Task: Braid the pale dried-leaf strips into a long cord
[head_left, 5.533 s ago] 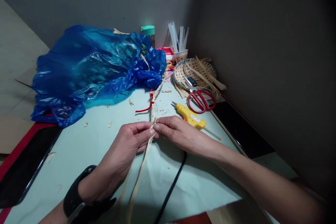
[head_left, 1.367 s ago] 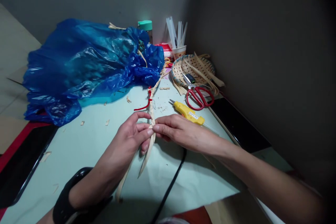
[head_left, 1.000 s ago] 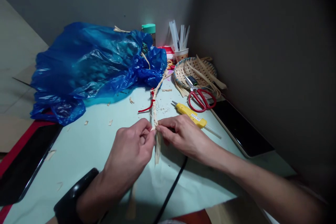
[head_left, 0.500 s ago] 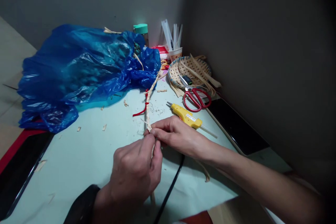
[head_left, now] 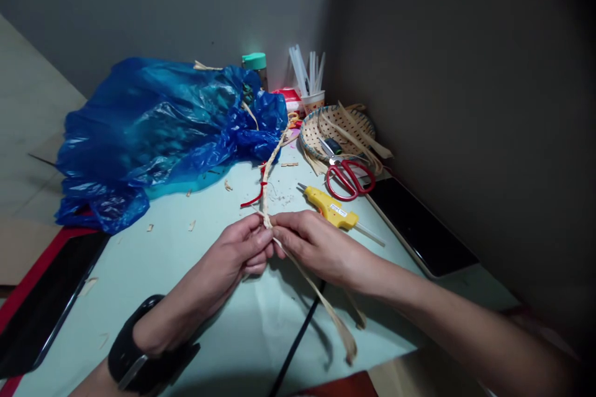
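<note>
A pale straw braid [head_left: 266, 195] runs from the far side of the table down to my fingers. My left hand [head_left: 242, 247] pinches its near end from the left, with thumb and fingers closed. From the right, my right hand [head_left: 310, 242] grips the same spot, so the fingertips of both hands meet there. A loose flat strand [head_left: 321, 291] trails from the pinch toward the lower right. A red cord [head_left: 254, 201] is tied around the braid a little beyond my hands. The strands inside my fingers are hidden.
Right of the braid lie a yellow glue gun [head_left: 330, 208], red-handled scissors [head_left: 349, 178] and a woven basket [head_left: 310, 127] with straw strips. Behind stands a paper cup [head_left: 313, 101] of glue sticks. A blue plastic bag [head_left: 172, 130] is at left; a dark tablet [head_left: 419, 223] at right.
My left hand has turned and moved up beside the right hand's fingertips. A long strand now hangs free toward the lower right. The view has shifted slightly.
</note>
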`<state>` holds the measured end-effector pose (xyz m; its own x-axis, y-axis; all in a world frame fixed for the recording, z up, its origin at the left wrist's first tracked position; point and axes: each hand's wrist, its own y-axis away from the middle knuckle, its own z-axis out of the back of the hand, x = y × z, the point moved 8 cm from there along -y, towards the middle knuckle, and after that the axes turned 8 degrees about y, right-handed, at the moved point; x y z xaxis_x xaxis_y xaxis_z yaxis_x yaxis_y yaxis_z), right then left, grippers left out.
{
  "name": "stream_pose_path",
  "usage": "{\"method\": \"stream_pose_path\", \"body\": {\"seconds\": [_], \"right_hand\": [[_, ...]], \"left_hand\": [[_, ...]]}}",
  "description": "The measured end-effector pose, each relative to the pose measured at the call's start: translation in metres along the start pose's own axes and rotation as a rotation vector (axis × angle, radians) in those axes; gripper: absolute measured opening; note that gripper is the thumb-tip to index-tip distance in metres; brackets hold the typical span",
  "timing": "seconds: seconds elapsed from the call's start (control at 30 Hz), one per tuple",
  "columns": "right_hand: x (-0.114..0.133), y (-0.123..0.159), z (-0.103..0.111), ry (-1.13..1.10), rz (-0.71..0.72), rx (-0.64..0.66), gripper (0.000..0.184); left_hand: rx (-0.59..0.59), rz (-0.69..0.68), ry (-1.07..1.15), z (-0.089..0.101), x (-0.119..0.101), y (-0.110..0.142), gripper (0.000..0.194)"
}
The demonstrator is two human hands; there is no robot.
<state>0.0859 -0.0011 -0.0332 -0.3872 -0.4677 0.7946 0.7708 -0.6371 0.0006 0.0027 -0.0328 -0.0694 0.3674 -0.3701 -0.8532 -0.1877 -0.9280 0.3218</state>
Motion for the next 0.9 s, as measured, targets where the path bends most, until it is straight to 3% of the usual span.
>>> {"method": "stream_pose_path", "body": {"seconds": [0.27, 0.5, 0.67, 0.8, 0.9], "right_hand": [[0.006, 0.007, 0.006, 0.318, 0.006, 0.055, 0.022], [0.011, 0.012, 0.014, 0.718, -0.057, -0.031, 0.019], [0.015, 0.013, 0.007, 0.814, -0.06, -0.054, 0.023], [0.017, 0.015, -0.004, 0.847, -0.064, -0.033, 0.024], [0.02, 0.015, -0.01, 0.868, -0.038, -0.04, 0.02]], "left_hand": [[-0.036, 0.107, 0.088, 0.005, 0.01, 0.0, 0.014], [-0.113, 0.094, -0.067, 0.009, 0.015, 0.001, 0.011], [-0.21, 0.017, -0.268, 0.008, 0.01, 0.004, 0.014], [-0.279, 0.036, -0.219, 0.012, 0.015, 0.004, 0.012], [-0.251, 0.069, -0.174, 0.012, 0.02, 0.004, 0.012]]}}
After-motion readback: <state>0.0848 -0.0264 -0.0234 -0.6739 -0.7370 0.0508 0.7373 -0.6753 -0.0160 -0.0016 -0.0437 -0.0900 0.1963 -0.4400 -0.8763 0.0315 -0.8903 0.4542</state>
